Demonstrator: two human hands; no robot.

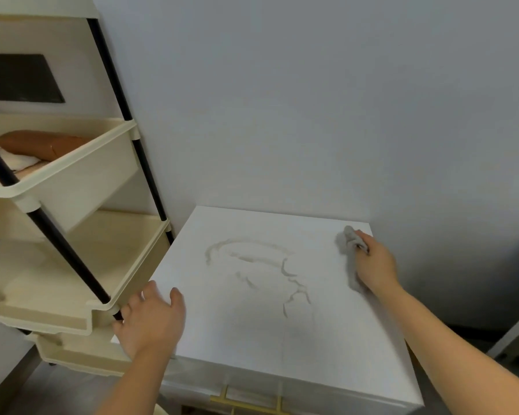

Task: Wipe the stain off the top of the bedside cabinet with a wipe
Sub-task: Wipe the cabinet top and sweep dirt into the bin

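Note:
The white bedside cabinet (252,339) fills the lower middle of the head view. Thin brownish stain lines (270,271) curl across the middle of its top. My right hand (375,265) is at the top's far right edge, shut on a crumpled grey wipe (349,253) that hangs down onto the surface, to the right of the stain. My left hand (153,322) rests at the near left edge of the top, fingers spread, holding nothing.
A cream plastic shelf cart (72,181) with black posts stands close against the cabinet's left side, a brown item in its upper tray. A grey wall is behind. Gold drawer handles (246,402) show at the cabinet front.

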